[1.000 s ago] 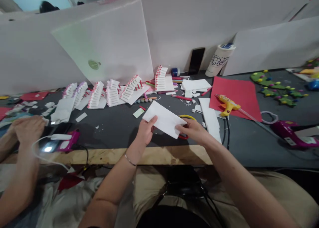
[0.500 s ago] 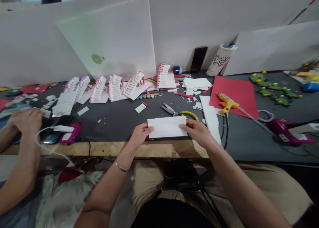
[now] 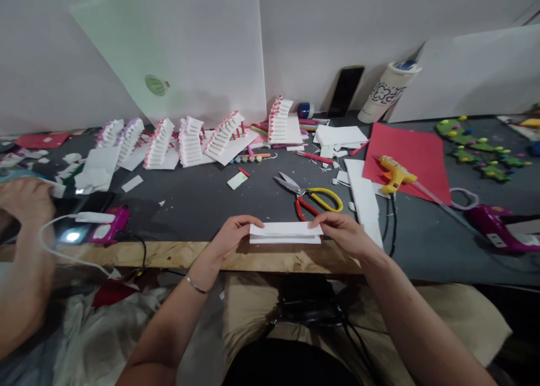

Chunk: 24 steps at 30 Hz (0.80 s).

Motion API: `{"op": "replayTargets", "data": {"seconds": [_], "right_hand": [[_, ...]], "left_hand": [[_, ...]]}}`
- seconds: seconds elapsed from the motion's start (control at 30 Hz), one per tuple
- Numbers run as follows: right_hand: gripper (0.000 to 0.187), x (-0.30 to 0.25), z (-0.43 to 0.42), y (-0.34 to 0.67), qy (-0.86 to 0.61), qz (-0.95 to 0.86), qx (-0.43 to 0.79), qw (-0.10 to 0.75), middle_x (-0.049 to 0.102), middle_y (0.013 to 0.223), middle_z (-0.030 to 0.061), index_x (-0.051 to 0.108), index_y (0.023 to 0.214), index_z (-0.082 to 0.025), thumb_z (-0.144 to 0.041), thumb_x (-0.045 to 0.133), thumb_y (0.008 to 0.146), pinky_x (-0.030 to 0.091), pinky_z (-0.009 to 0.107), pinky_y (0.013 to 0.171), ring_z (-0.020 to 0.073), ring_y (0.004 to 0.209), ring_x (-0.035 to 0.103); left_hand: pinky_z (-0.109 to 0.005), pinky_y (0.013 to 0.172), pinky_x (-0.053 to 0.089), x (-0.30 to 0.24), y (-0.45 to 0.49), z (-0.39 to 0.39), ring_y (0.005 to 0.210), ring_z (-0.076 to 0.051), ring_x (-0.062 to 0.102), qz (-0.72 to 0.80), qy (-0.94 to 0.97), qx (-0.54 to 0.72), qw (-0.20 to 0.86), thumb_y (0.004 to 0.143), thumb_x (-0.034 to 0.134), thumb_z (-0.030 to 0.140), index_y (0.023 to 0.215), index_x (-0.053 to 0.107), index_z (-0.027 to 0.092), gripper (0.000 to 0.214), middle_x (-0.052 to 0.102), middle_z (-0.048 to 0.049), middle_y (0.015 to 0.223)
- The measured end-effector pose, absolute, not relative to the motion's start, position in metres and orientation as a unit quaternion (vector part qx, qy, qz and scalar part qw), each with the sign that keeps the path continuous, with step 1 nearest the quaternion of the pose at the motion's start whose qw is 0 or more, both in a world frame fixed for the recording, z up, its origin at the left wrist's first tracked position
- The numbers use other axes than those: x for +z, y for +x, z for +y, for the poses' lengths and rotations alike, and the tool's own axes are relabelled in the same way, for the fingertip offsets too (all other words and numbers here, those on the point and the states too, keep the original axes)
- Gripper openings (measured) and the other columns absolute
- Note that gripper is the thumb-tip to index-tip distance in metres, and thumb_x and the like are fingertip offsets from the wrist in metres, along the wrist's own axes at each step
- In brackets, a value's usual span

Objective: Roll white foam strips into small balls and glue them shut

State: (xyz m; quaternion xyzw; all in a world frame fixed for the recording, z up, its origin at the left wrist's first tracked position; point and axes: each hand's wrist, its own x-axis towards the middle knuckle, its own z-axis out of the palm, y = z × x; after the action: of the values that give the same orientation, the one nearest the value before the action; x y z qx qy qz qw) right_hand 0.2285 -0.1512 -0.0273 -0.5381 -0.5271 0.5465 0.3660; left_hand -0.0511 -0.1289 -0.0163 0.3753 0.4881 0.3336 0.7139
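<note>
A white sheet of paper (image 3: pixel 286 233), folded over lengthwise, lies at the near edge of the dark table (image 3: pixel 202 197). My left hand (image 3: pixel 231 235) pinches its left end and my right hand (image 3: pixel 346 232) pinches its right end, fingers pressed down on the fold. Just beyond the paper lie scissors (image 3: pixel 310 194) with yellow and red handles, blades pointing left.
A row of small white paper staircases (image 3: pixel 189 144) stands at the back left. A yellow glue gun (image 3: pixel 394 172) rests on a red sheet (image 3: pixel 407 158). White strips (image 3: pixel 365 197), a cup (image 3: pixel 390 92) and a phone (image 3: pixel 345 90) stand further back. Another person's hand (image 3: pixel 25 197) works at the left.
The paper came down from mid-air to the table's near edge and got folded in half lengthwise. Both hands followed it toward me. The scissors are now uncovered.
</note>
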Motion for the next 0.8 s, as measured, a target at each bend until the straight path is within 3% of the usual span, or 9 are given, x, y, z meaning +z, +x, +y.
{"op": "replayTargets", "data": {"seconds": [0.13,0.4,0.8], "right_hand": [[0.014,-0.03,-0.155,0.232,-0.564,-0.527,0.519,0.368,0.064,0.07,-0.0002,0.068,0.068,-0.022,-0.032,0.06,0.072,0.042,0.025,0.061,0.0136,0.066,0.055],[0.014,-0.023,-0.156,0.237,-0.539,-0.552,0.511,0.378,0.067,0.073,0.0009,0.068,0.065,-0.022,-0.031,0.059,0.069,0.045,0.028,0.069,0.016,0.071,0.058],[0.013,-0.03,-0.158,0.234,-0.535,-0.488,0.548,0.419,0.063,0.072,-0.0003,0.064,0.07,-0.02,-0.033,0.062,0.072,0.042,0.025,0.063,0.0134,0.065,0.054]], "left_hand": [[-0.018,0.052,0.041,-0.019,-0.049,-0.13,0.055,-0.01,0.053,0.487,0.411,0.342,0.691,0.061,0.066,0.017,0.062,0.072,0.016,0.006,0.063,-0.0006,0.062],[-0.018,0.054,0.035,-0.021,-0.048,-0.132,0.057,-0.01,0.048,0.488,0.459,0.341,0.659,0.063,0.065,0.02,0.062,0.069,0.017,0.006,0.061,-0.0001,0.063],[-0.02,0.06,0.04,0.006,-0.046,-0.136,0.061,-0.013,0.054,0.506,0.624,0.262,0.535,0.064,0.054,0.018,0.066,0.075,0.019,0.021,0.069,-0.0004,0.067]]}}
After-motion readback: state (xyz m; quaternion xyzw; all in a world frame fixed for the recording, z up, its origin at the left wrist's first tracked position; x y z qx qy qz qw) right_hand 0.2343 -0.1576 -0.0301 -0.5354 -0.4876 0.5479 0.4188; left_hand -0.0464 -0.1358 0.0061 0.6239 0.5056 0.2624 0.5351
